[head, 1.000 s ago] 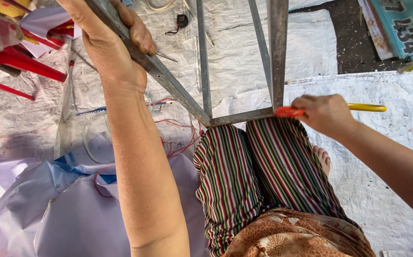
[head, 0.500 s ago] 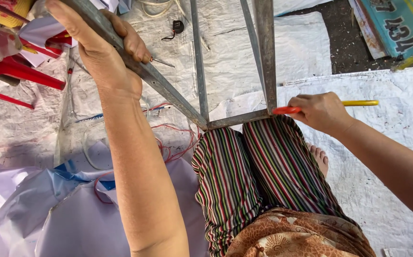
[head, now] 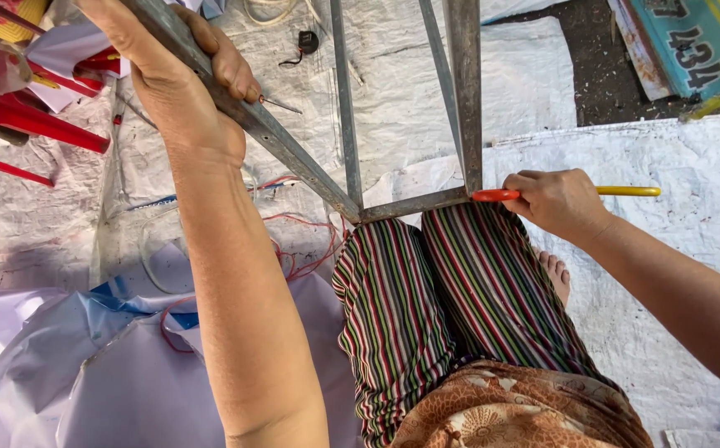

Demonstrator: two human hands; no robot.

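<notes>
head view: left hand (head: 182,91) grips metal frame (head: 294,153), right hand (head: 555,203) holds tool (head: 625,191).

**Metal frame over the lap, hands at either end**

The metal frame (head: 352,178) stands in front of the person's legs (head: 451,307), its lower corner resting just above the knees. The left hand (head: 182,75) grips the frame's slanted bar at upper left. The right hand (head: 559,199) sits at the right end of the crossbar, closed on a pen-like tool (head: 625,191) that lies level, its tip touching the bar. Woven sheeting (head: 675,166) covers the floor beneath everything. Plastic chair legs (head: 28,133) lie far left; loose wires (head: 302,257) trail left of the knees. A sheet (head: 86,365) lies at lower left. A signboard (head: 692,50) lies at upper right.
</notes>
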